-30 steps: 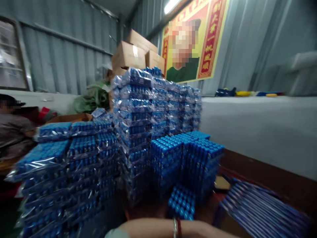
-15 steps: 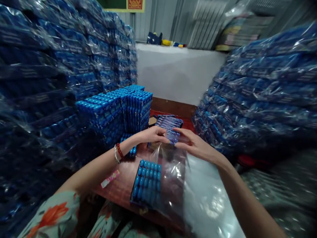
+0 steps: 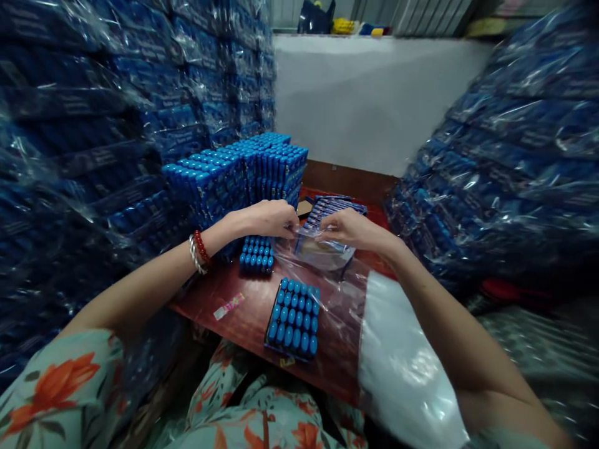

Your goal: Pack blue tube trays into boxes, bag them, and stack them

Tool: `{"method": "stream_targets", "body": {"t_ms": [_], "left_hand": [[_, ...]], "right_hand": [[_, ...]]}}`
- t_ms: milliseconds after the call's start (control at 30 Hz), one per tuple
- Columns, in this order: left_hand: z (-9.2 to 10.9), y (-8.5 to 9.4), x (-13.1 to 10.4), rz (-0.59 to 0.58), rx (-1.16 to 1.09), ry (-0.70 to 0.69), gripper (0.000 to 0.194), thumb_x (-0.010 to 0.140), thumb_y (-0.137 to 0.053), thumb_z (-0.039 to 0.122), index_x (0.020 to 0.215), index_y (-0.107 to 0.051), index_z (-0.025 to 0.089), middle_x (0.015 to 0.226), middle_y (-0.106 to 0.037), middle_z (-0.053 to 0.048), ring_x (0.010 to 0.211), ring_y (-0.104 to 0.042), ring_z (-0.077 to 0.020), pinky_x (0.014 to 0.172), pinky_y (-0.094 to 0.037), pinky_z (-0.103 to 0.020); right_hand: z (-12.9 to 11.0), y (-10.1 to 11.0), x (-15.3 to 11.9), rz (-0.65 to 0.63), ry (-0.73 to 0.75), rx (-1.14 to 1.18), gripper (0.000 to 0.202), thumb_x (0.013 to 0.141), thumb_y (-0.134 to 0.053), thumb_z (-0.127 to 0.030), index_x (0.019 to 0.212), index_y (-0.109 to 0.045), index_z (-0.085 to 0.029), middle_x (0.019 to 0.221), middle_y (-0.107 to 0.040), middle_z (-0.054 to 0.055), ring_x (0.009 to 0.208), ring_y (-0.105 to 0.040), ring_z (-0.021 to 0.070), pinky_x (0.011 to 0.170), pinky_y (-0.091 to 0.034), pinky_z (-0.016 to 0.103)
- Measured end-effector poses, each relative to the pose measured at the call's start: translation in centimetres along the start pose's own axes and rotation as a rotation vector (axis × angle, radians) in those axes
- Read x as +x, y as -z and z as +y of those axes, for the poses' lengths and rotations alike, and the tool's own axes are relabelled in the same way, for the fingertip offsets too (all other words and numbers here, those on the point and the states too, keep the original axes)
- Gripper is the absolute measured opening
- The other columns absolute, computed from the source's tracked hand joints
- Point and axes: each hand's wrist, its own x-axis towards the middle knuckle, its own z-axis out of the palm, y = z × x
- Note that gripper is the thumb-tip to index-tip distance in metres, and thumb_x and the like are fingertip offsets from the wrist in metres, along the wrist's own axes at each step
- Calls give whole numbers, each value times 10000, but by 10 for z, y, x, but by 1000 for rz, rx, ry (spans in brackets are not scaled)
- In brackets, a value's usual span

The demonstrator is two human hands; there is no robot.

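Between my two hands stretches a clear plastic bag [image 3: 322, 274], its upper edge pinched on both sides. My left hand [image 3: 274, 218] is closed on the bag's left edge, with the fingertips partly hidden. Opposite it, my right hand [image 3: 344, 226] grips the other side between thumb and fingers. Below the bag, near the table's front edge, stands a box of blue rounded-top pieces [image 3: 294, 318] in rows. A second block of blue pieces [image 3: 256, 254] sits under my left forearm. Behind my hands lie flat purple-and-blue printed packs [image 3: 327, 209].
White plastic bags [image 3: 402, 337] lie at the table's right side. A pink wrapper strip [image 3: 229, 305] rests on the red-brown table [image 3: 210, 287]. Tall blue stacks [image 3: 234, 171] stand at the back left. Plastic-wrapped piles rise on the left [image 3: 93, 125] and right [image 3: 496, 149].
My hands have moved apart, drawing the bag's edge out between them. The left hand has closed more on the film. The view has tilted down.
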Motion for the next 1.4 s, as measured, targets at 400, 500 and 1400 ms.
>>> {"method": "stream_targets", "body": {"t_ms": [400, 500, 1400], "left_hand": [[-13, -2, -3, -22, 64, 111, 154, 778, -631, 304, 774, -702, 167, 658, -616, 0, 618, -564, -118, 554, -325, -192], [-8, -8, 1, -10, 303, 241, 146, 797, -577, 217, 860, -696, 161, 807, -661, -69, 809, -637, -211, 645, -390, -232], [22, -296, -73, 579, -897, 749, 208, 905, -346, 374, 856, -444, 196, 853, -547, -45, 825, -533, -187, 769, -435, -307]], "right_hand": [[-1, -5, -24, -64, -321, -379, 127, 791, -627, -269, 684, -684, -233, 636, -616, 30, 579, -525, 148, 505, -229, 260], [3, -10, -23, -78, -333, -443, 122, 795, -608, -236, 688, -666, -228, 677, -635, 43, 641, -559, 174, 516, -231, 266], [-8, -269, -92, 483, -682, 658, 199, 819, -348, -369, 827, -494, -234, 815, -627, 38, 737, -561, 213, 688, -425, 326]]}}
